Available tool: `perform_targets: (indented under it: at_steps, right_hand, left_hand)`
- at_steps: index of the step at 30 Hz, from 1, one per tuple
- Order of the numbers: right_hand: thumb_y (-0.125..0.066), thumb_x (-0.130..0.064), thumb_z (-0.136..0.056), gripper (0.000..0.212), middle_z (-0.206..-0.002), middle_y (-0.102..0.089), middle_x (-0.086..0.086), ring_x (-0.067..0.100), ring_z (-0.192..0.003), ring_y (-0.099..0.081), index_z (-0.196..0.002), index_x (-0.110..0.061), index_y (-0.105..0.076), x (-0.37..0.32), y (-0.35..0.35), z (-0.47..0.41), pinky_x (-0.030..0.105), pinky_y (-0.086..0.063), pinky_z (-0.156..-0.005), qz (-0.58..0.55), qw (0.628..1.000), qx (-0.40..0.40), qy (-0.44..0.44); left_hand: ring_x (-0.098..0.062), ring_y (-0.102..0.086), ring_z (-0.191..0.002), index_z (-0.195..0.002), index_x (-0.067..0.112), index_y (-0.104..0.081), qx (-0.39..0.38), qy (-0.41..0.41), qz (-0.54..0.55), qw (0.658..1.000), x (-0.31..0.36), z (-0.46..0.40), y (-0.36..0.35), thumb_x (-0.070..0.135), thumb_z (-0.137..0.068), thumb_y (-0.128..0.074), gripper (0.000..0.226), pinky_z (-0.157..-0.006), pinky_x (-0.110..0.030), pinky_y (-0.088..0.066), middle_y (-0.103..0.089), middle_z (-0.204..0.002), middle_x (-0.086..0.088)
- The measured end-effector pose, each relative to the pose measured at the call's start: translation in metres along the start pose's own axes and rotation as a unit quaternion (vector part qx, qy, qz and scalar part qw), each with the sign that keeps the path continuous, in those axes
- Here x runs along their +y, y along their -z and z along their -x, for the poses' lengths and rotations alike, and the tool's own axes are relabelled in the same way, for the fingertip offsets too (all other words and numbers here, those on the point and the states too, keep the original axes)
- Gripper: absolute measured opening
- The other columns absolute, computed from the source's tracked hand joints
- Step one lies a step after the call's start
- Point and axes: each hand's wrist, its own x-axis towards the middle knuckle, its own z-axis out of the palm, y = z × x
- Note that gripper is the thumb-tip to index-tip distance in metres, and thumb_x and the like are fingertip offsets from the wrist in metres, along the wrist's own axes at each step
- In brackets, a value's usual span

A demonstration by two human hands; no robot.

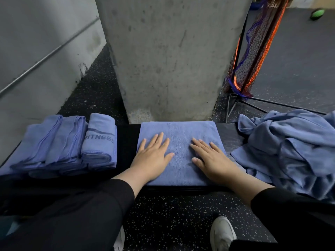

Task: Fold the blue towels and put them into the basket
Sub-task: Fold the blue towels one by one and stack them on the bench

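Both hands flat on half-folded blue towel (178, 131) at tabletop (127, 142) centre: left hand (153, 156) on left half, right hand (211, 160) on right half, fingers (159, 140) straight, spread apart, gripping nothing

Step in hand: smoothing before next fold. Press outward from middle to push out creases, square edges, then fold again to match size of folded towels (68, 144) stacked left

Loose pile of unfolded towels (293, 147) at right. Basket not visible; possibly out of frame
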Motion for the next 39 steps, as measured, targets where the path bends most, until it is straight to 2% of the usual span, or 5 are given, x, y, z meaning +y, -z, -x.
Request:
perform_targets:
  at_steps: [5, 13, 22, 28, 39]
  right_hand:
    - [-0.04, -0.057, -0.098, 0.045, -0.128, -0.057, -0.007, 0.016, -0.115, -0.056, -0.12, -0.026, -0.063, -0.003, 0.004, 0.03, 0.038, -0.046, -0.097, -0.015, 0.987, 0.066, 0.145]
    - [-0.052, -0.045, -0.095, 0.025, -0.107, -0.061, -0.007, 0.019, -0.094, -0.06, -0.101, -0.025, -0.066, -0.005, 0.001, 0.045, 0.036, -0.05, -0.075, 0.067, 0.966, 0.121, 0.216]
    - [-0.046, -0.04, -0.097, 0.023, -0.089, -0.064, -0.003, 0.024, -0.086, -0.06, -0.094, -0.019, -0.056, -0.013, 0.013, 0.036, 0.041, -0.049, -0.07, 0.003, 0.991, 0.119, 0.062]
    - [-0.068, -0.029, -0.078, 0.034, -0.102, -0.061, -0.007, 0.018, -0.093, -0.058, -0.111, -0.023, -0.062, 0.018, 0.025, 0.047, 0.038, -0.05, -0.077, 0.057, 0.993, 0.04, 0.091]
    - [-0.058, -0.016, -0.088, 0.021, -0.061, -0.05, -0.006, 0.011, -0.062, -0.043, -0.069, -0.02, -0.05, 0.013, 0.079, 0.06, 0.031, -0.037, -0.061, -0.099, 0.993, -0.064, -0.029]
  left_hand:
    - [-0.005, 0.015, -0.152, -0.161, 0.029, -0.009, -0.002, -0.078, -0.012, 0.997, -0.011, 0.034, -0.01, 0.057, -0.104, -0.018, 0.064, -0.125, -0.04, 0.007, 0.012, -0.167, 0.009]
    - [-0.003, 0.005, -0.153, -0.16, 0.028, -0.019, -0.035, -0.127, -0.015, 0.991, 0.0, 0.074, 0.0, 0.075, -0.089, -0.005, 0.086, -0.126, -0.035, 0.004, -0.004, -0.169, 0.008]
    - [-0.02, -0.055, -0.114, -0.114, 0.018, -0.063, 0.06, -0.073, 0.041, 0.995, 0.006, 0.06, 0.011, 0.019, -0.097, -0.054, 0.019, -0.093, -0.039, -0.048, -0.062, -0.117, 0.004]
    - [-0.023, -0.055, -0.078, -0.085, 0.013, -0.056, 0.045, -0.011, 0.024, 0.999, -0.02, 0.061, 0.033, 0.012, -0.096, -0.051, 0.012, -0.071, -0.044, -0.05, -0.057, -0.083, -0.001]
    - [-0.014, -0.05, -0.06, -0.071, 0.018, -0.046, -0.14, -0.021, 0.072, 0.987, -0.025, 0.079, 0.081, 0.035, -0.101, -0.056, 0.036, -0.053, -0.027, -0.036, -0.05, -0.069, 0.001]
